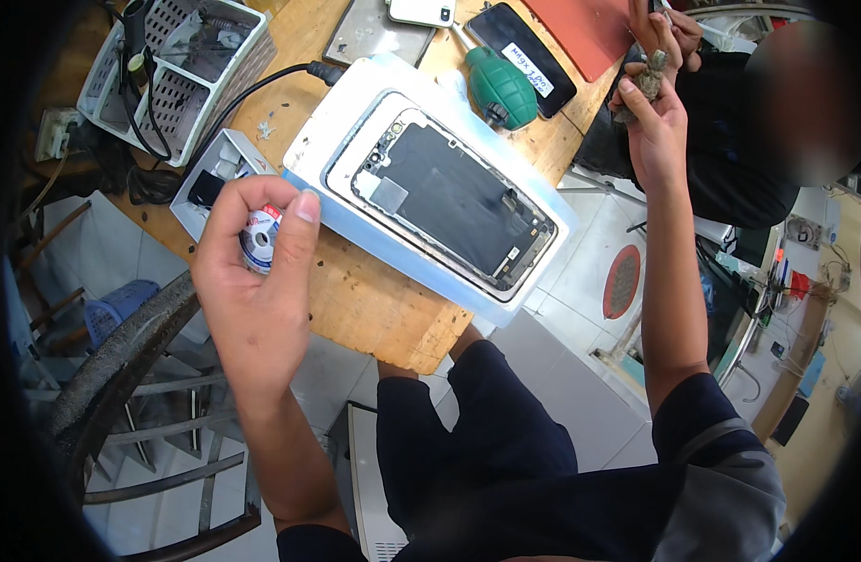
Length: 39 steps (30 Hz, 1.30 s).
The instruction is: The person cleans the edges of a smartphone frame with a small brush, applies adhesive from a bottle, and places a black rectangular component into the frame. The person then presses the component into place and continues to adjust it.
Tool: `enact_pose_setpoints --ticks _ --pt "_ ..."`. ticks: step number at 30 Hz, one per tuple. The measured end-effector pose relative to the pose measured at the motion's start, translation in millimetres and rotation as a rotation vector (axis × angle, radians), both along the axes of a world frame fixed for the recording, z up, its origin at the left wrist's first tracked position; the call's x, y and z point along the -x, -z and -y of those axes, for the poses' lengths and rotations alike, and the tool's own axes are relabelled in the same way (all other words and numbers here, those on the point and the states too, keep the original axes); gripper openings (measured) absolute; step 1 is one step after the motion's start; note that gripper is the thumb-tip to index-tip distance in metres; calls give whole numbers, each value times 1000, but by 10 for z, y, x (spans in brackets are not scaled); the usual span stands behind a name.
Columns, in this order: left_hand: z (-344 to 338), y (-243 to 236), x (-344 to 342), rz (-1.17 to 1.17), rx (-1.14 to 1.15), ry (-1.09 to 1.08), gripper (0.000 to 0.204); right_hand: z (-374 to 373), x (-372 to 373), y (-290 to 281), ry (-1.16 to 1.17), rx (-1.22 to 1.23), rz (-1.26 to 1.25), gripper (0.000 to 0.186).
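Observation:
My left hand (259,290) is raised over the table's near left corner, index finger and thumb tips together. A small spool (261,240) with a red, white and blue label shows inside the ring they form; it appears held by the fingers. My right hand (657,131) is stretched out to the far right, its fingers closed on a rough grey-brown lump (649,82). Another person's hand (669,33) is right beside it. Between my arms, a phone frame (458,197) without a visible screen, black inside with a white rim, lies on a light-blue and white machine (543,272).
A black cable (252,89) runs from the machine past a white divided basket (191,80) and a small white box (226,155). Beyond the machine are a green air blower (500,89), a black phone (519,56) and a red-brown mat (585,33). A person sits at right.

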State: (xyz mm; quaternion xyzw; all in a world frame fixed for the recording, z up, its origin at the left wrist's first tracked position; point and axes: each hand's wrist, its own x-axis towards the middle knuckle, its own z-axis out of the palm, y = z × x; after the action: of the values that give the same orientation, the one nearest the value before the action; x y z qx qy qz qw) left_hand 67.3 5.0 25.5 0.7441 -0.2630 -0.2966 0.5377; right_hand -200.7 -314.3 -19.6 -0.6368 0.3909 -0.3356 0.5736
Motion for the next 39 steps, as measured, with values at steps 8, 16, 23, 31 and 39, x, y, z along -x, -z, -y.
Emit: enact_pose_setpoints --ticks 8,16,23,31,39 --pt "54 46 -81 44 23 -30 15 -47 -22 -23 -26 10 5 28" --pt "128 125 -135 69 84 -91 20 -69 -54 -4 -53 11 3 30" --pt "165 136 -213 64 99 -140 21 -117 -111 -34 -103 8 24 29" --pt "225 184 -354 42 120 -149 23 -195 -195 -52 -132 -6 33 29" --pt "340 184 -469 123 72 -154 26 -237 -227 -19 -172 5 13 29"
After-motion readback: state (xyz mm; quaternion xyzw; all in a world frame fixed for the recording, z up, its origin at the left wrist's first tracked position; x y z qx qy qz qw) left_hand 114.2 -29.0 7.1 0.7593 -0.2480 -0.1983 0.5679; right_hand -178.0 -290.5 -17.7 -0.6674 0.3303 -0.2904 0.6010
